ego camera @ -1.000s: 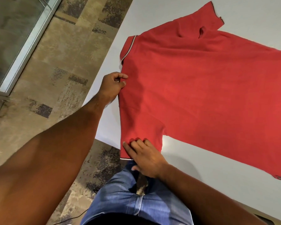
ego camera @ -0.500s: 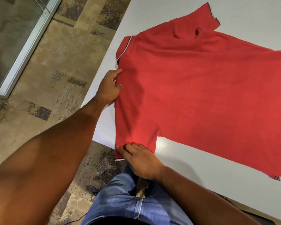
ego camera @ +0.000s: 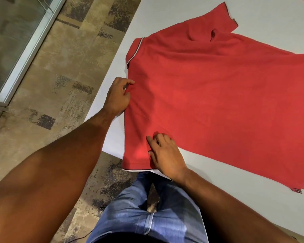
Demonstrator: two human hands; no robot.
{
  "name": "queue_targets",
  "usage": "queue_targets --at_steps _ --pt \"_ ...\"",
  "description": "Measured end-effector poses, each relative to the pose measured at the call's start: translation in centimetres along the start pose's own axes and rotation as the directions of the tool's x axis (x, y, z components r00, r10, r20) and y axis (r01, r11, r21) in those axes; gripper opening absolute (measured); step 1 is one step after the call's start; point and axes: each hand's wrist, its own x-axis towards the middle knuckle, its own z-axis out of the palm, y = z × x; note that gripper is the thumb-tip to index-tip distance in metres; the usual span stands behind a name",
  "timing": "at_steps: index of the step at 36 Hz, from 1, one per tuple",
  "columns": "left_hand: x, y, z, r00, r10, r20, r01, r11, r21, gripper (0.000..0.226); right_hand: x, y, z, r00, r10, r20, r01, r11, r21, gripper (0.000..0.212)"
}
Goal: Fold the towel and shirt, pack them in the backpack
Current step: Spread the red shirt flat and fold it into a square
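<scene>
Left hand (ego camera: pixel 118 97) pinches the red shirt (ego camera: pixel 218 95) at its near-left edge; right hand (ego camera: pixel 165 153) rests on it, fingers loosely spread.

The shirt lies flat on the white worktop (ego camera: pixel 253 199), its collar toward the worktop's left edge, one sleeve by the near corner under the right hand.

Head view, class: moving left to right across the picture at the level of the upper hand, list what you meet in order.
Glass panel → patterned floor → left hand → red shirt.
</scene>
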Motion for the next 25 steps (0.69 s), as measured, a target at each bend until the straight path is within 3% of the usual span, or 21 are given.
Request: queue_targets --at_steps 4,6,14,17,25 --pt "0.0 -0.1 -0.3 0.999 -0.031 0.005 0.031 0.999 -0.012 0.048 0.3 -0.7 -0.3 0.998 0.022 -0.056 -0.015 0.992 0.124 0.049" --pt "-0.1 -0.2 -0.3 0.999 -0.034 0.031 0.034 0.999 -0.01 0.054 0.3 -1.0 -0.1 1.0 0.003 -0.02 0.0 0.992 0.129 0.052" --pt "-0.3 -0.2 -0.5 0.997 -0.025 0.074 0.028 0.999 -0.033 0.07 -1.0 -3.0 0.9 0.92 -0.295 0.259 0.332 0.937 -0.111 0.082" --pt "-0.5 0.1 -0.5 0.996 -0.029 0.089 0.031 0.999 -0.013 0.074 -1.2 -3.5 0.9 0.889 -0.341 0.306 0.411 0.888 -0.205 0.075" --pt "-0.7 -0.1 -0.1 0.996 -0.024 0.084 0.021 0.999 0.042 0.075 -1.4 -2.9 1.5 0.821 -0.477 0.313 0.523 0.849 -0.078 0.06"
